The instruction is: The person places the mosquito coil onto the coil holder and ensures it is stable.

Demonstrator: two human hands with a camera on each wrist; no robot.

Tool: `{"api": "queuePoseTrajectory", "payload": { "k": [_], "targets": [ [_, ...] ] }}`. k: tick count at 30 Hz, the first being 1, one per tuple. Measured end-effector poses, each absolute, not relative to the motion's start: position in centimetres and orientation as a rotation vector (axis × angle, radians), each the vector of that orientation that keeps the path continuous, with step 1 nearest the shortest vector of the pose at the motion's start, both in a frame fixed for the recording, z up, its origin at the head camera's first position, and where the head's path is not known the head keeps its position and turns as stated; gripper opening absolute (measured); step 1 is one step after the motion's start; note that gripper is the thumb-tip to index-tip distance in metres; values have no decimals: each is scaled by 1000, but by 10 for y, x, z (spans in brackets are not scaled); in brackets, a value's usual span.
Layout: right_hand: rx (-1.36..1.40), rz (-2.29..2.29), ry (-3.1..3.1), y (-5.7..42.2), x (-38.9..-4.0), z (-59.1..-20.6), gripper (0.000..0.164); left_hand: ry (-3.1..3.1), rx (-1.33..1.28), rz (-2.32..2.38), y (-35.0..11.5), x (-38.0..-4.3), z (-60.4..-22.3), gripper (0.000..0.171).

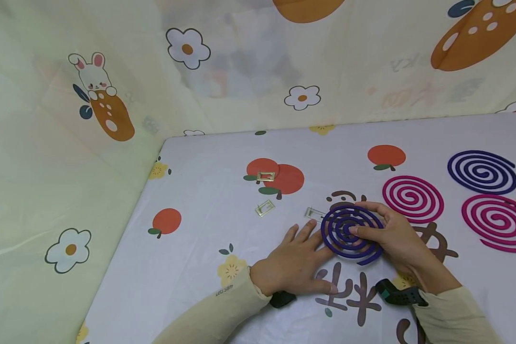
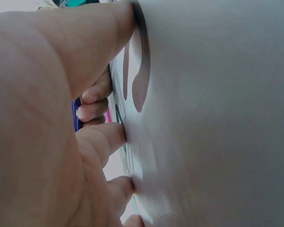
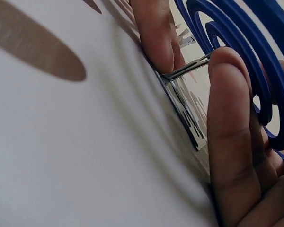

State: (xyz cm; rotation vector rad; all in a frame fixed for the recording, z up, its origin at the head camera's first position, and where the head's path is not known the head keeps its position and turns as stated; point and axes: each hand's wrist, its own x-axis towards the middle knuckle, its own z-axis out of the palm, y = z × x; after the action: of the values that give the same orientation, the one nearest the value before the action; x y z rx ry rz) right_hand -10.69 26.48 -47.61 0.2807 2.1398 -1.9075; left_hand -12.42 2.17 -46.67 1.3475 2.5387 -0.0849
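My right hand pinches a dark blue mosquito coil between thumb and fingers, holding it over a thin metal coil stand. From the right wrist, the stand's flat base lies on the cloth, and its raised prong reaches up to the blue coil beside a right fingertip. My left hand is spread palm down, its fingers reaching under the coil's left side. A left fingertip presses at the stand's base. In the left wrist view, left fingertips touch the cloth.
To the right lie two pink coils and another blue coil. Two small metal stands lie left of the hands. A printed cloth covers the table, with fabric walls behind and at left.
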Motion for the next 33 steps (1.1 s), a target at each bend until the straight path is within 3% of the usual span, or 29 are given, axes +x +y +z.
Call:
{"api": "queuePoseTrajectory", "payload": {
  "k": [33],
  "targets": [
    [326,-1946,2068,263,-107,-475,81,2534,1347,-91,22,-125,-468,98]
  ]
}}
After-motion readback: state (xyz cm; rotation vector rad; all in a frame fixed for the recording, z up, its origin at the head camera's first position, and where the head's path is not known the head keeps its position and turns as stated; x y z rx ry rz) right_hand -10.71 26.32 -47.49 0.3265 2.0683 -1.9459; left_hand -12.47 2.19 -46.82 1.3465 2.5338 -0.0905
